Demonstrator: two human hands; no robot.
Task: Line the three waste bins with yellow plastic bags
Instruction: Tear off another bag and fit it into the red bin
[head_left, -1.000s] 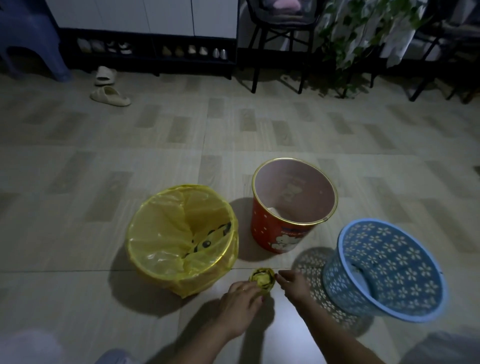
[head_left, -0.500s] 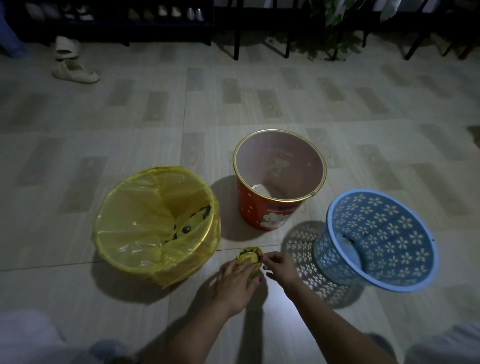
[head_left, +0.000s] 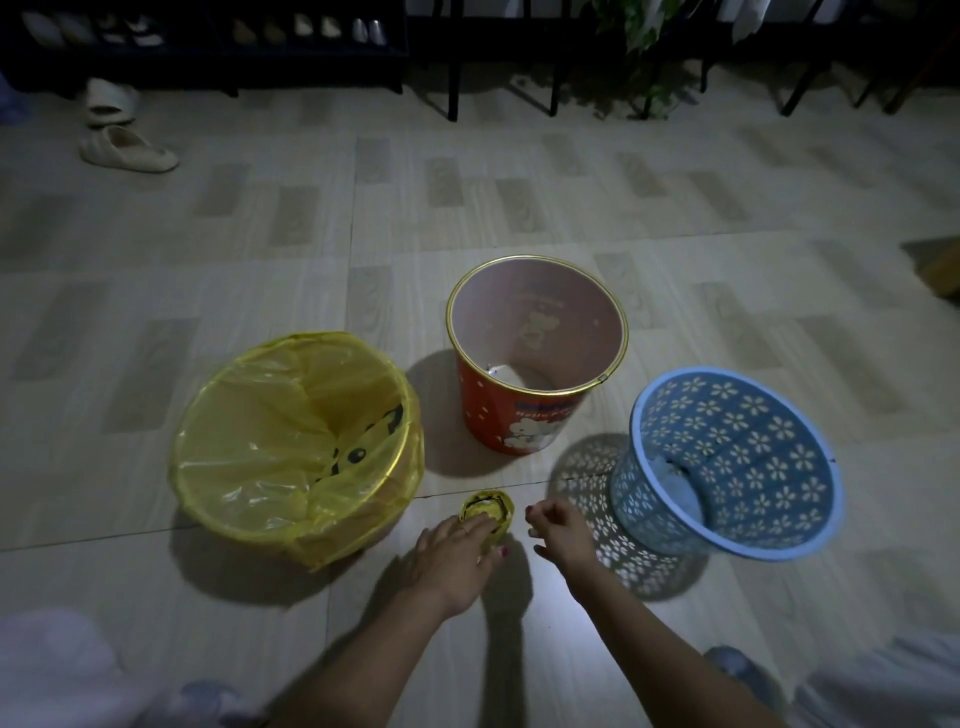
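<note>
A: What has changed at the roll of yellow bags (head_left: 487, 510)?

B: It is held on the floor by the left hand (head_left: 457, 553) now. The right hand (head_left: 558, 530) has been pulled off it, curled, holding nothing.

A: What is around?

B: The lined bin (head_left: 291, 447) at nine o'clock, the red bin (head_left: 537, 364) at twelve, the blue basket (head_left: 732, 462) at three. Nothing is blocked.

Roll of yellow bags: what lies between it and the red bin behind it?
Head view: only bare floor tile, shadowed, with a grout line, separates the roll of yellow bags from the red bin.
</note>
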